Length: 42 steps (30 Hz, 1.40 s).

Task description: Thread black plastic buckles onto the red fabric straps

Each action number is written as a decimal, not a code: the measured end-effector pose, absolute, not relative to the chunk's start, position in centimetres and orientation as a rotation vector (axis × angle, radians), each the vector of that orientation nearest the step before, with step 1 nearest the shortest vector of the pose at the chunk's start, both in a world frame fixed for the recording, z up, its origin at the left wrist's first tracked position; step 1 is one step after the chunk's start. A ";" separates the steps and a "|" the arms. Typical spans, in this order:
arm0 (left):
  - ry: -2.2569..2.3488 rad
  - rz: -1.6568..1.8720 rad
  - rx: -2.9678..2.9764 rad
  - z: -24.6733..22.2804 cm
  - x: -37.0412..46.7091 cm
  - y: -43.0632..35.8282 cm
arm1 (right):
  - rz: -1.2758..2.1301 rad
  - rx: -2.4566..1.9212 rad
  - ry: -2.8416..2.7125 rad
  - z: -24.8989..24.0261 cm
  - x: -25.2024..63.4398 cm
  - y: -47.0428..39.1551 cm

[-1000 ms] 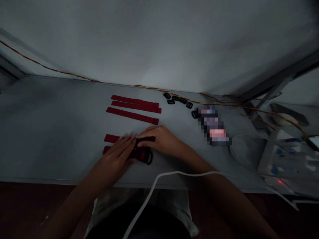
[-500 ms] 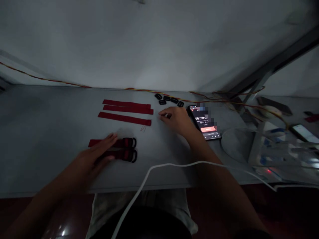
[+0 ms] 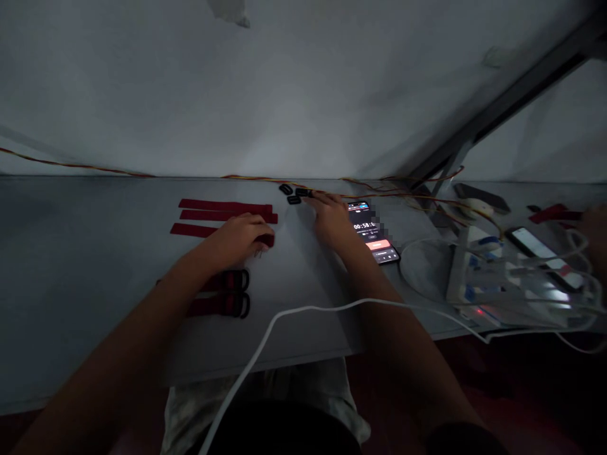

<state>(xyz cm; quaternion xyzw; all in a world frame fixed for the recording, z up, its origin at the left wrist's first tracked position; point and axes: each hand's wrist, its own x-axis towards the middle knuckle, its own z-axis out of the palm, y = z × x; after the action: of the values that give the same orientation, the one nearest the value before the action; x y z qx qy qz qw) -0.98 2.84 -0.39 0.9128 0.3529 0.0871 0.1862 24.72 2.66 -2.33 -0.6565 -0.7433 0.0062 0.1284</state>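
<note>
Across the grey table (image 3: 294, 272), left hand (image 3: 239, 237) over a red strap (image 3: 194, 230), right hand (image 3: 332, 218) at the black buckles (image 3: 294, 200)
Whether either grips, I can't tell; the strap looks light, limp, best pinched at its end, the buckles stiff, best taken edgewise

The only legible writing is on the phone (image 3: 372, 236) lying on the surface (image 3: 303, 265): large white digits (image 3: 363, 226) across its dark screen read 00:58, followed by a colon and a last part lost under blocky pixelation. The small lines above and below the digits, the lettering on the red button (image 3: 378, 245) and the row of marks at the screen's foot are too tiny to make out. The second phone (image 3: 533, 248), farther right, has a bright screen whose text is too blurred to read
</note>
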 end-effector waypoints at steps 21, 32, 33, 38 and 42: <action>0.888 0.601 2.371 -2.8 -3.3 3.4 | 0.145 -2.173 -1.983 -0.6 18.0 10.3; 1.114 0.825 2.391 -2.1 -3.0 3.3 | 0.397 -1.514 -1.936 1.2 19.4 6.8; 1.137 0.856 2.373 -1.8 -3.0 3.2 | 0.574 -1.375 -1.856 1.2 19.7 5.5; 1.062 0.928 2.280 -0.4 -2.5 2.4 | 1.339 -1.027 -1.478 -0.2 20.8 0.5; 0.976 0.903 2.255 0.2 -2.1 1.7 | 1.535 -0.977 -1.337 -1.1 20.5 -0.6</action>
<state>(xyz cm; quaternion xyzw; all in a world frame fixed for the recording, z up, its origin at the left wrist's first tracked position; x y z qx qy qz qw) -2.13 1.67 0.20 0.8320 0.3602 0.3331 0.2591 20.54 -0.59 -1.09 -0.3911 -0.5354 0.6145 0.4274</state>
